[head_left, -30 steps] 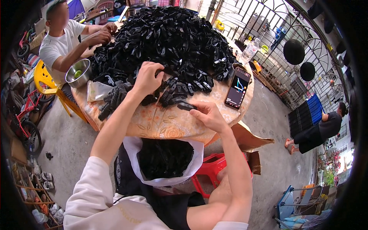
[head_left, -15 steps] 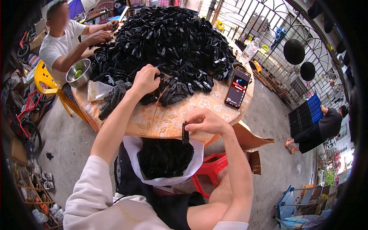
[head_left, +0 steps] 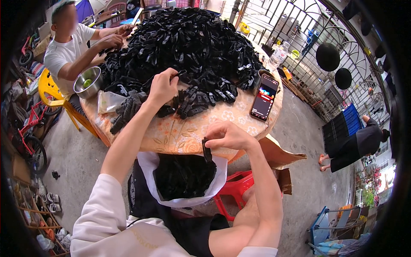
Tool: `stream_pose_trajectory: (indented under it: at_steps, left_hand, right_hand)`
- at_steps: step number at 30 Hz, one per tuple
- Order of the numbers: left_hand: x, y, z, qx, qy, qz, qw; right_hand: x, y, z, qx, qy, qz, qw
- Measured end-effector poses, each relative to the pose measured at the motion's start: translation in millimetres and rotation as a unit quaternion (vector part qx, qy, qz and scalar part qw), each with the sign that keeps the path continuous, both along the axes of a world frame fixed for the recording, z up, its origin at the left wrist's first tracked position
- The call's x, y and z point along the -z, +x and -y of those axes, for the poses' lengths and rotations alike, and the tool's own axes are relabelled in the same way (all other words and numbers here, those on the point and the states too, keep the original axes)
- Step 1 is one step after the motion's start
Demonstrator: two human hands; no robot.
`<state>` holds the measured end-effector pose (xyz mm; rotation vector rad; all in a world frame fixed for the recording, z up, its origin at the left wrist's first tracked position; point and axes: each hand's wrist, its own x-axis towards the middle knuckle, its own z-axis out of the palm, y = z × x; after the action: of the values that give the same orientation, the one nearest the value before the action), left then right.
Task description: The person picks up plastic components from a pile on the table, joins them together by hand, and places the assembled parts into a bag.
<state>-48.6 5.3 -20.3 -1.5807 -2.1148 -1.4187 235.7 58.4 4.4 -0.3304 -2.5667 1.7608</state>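
My right hand (head_left: 229, 136) hangs over the table's front edge, its thumb and fingers closed on a small, long black plastic piece (head_left: 207, 150). Right below that piece gapes a white sack (head_left: 220, 177), with many black pieces (head_left: 184, 177) inside. My left hand (head_left: 164, 88) reaches to the near side of a big heap of black plastic pieces (head_left: 184, 43). Its fingers are curled together at the heap, against black pieces; what they pinch is partly hidden and I cannot make it out.
A phone (head_left: 264, 97) leans at the table's right. On the left are a metal bowl (head_left: 88, 82) with green fruit and a clear plastic bag (head_left: 110, 102). A person (head_left: 68, 47) handles pieces across the table. A red stool (head_left: 235, 188) and cardboard (head_left: 280, 154) flank the sack.
My left hand has shifted slightly up at the heap. The piece in my right hand has tilted a little. The distant person at the right has turned somewhat.
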Motion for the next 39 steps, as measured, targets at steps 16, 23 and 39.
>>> stream_pose_trajectory:
  at_steps: [16,23,39]
  left_hand:
    - [-9.3,8.5,3.2,0.04,0.021,0.04,0.998]
    - [-8.3,10.0,3.6,0.057,0.022,0.045,0.997]
    - [-6.4,10.4,4.0,0.068,0.019,0.022,0.997]
  right_hand:
    - [36.6,0.7,12.1,0.34,0.54,-0.169,0.751]
    - [39.4,26.3,-13.2,0.378,0.577,-0.082,0.72]
    - [44.1,33.7,-27.6,0.397,0.552,-0.133,0.721]
